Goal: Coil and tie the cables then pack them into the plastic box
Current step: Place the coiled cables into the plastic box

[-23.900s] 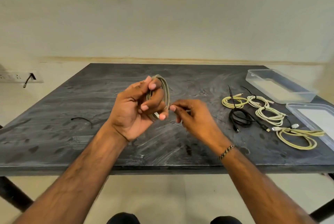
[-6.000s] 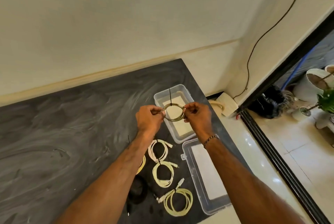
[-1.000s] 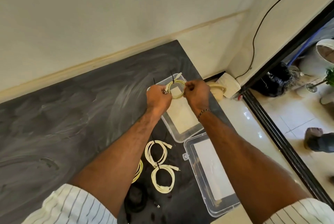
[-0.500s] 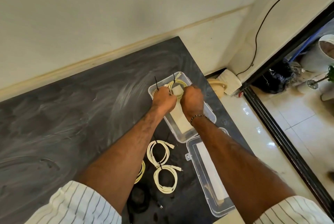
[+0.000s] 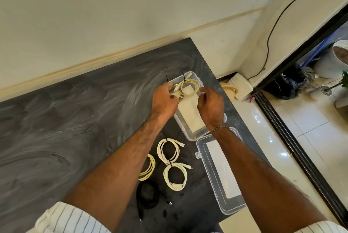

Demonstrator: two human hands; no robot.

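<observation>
while both hands hover over the plastic box (image 5: 190, 120), the left hand (image 5: 165, 99) pinches the coiled cable (image 5: 188, 88) at its 9 o'clock edge and the right hand (image 5: 211, 104) hangs with fingers loosely curled, holding nothing; the springy coil could pop out.

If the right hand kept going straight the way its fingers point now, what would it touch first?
Most likely the yellow coiled cable lying at the far end of the plastic box. The right hand points towards it from just beside it, though its height above the box is unclear.

White pinstriped sleeves (image 5: 71, 220) rolled past elbows; beaded bracelet (image 5: 219, 128) on right wrist.
</observation>
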